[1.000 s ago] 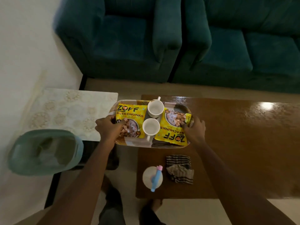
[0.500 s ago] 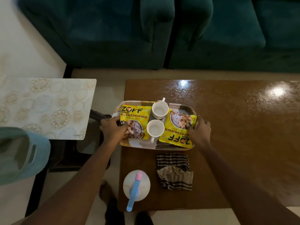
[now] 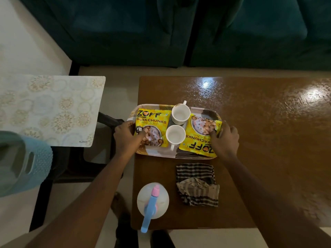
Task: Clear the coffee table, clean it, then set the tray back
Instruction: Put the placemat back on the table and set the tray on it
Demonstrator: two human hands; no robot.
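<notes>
The left hand [image 3: 125, 135] gripped the tray [image 3: 157, 151] at its left short end. Its thumb lay on top over the left soya packet [image 3: 152, 122], and its other fingers were hidden under the rim. The right hand [image 3: 226, 140] gripped the tray's right end the same way, with its thumb on the right soya packet [image 3: 197, 145]. The tray lay over the left end of the coffee table [image 3: 268, 140], its left end jutting past the table's edge. Whether it rested on the wood or hung just clear of it could not be told.

The likeliest trouble lay in the load. Nothing held the two cups, so an uneven lift or a quick swing would probably slide or topple them off the tray. Only the thumbs pinned the packets. With one end overhanging, letting go on the left could tip the whole tray. Drawing it toward the body might clip the spray bottle [image 3: 152, 201] or catch the striped cloth [image 3: 197, 184], both just on the tray's near side.

The tray carried four things: a packet at each end and, between them, the far cup [image 3: 180, 113] and the near cup [image 3: 175, 135]. Both cups stood upright and looked empty. The bottle's fill level could not be read. Well to the tray's left stood a blue basket [image 3: 23, 163], its contents unclear.
</notes>
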